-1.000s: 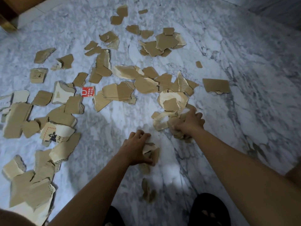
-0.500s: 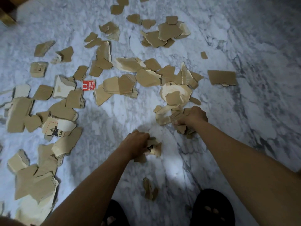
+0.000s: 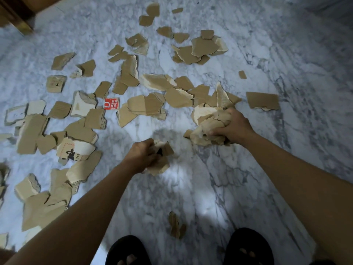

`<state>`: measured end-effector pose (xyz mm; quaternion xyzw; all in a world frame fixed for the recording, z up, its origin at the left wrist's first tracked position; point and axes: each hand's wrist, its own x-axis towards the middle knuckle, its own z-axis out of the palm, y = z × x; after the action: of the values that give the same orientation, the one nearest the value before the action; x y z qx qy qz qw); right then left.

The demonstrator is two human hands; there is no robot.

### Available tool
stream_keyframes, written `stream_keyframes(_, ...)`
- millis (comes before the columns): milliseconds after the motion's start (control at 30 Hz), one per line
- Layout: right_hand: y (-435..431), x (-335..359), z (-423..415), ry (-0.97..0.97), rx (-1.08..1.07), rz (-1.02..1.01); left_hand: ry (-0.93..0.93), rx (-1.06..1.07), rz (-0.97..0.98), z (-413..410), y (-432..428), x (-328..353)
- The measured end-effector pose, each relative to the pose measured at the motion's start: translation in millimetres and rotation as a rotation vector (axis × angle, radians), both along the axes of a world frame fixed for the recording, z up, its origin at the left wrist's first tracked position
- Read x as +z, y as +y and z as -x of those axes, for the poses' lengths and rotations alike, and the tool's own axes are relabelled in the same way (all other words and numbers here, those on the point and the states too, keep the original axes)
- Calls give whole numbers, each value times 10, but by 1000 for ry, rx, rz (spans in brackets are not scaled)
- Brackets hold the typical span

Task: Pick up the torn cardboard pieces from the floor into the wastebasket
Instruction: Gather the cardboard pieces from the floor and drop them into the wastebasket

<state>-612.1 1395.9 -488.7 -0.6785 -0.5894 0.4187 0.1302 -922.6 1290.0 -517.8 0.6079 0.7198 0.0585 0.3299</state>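
the left hand (image 3: 141,156) is curled tight round a small wad of torn cardboard (image 3: 162,159), fingers folded over it, held low above the marble floor (image 3: 200,188). the right hand (image 3: 234,125) grips a bigger crumpled bundle of pale cardboard pieces (image 3: 208,127), fingers wrapped over the top, the bundle touching or just above the floor; which, cannot be told. many more torn pieces (image 3: 145,106) lie scattered across the floor ahead and to the left, among them a red printed scrap (image 3: 111,103). one small scrap (image 3: 176,224) lies near the person's feet, between two black slippers (image 3: 248,245). the wastebasket is out of view.
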Motion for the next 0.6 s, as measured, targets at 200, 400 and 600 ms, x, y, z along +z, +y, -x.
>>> stream_keyframes(200, 8, 89, 238, 6, 171, 45, 51, -173, 155, 54, -54, 134)
stream_keyframes(400, -2, -85, 547, -107, 407, 16, 208, -410, 2, -162, -380, -257)
stream_keyframes(600, -65, -513, 816, -304, 624, 25, 113, -310, -42, -112, -408, -372)
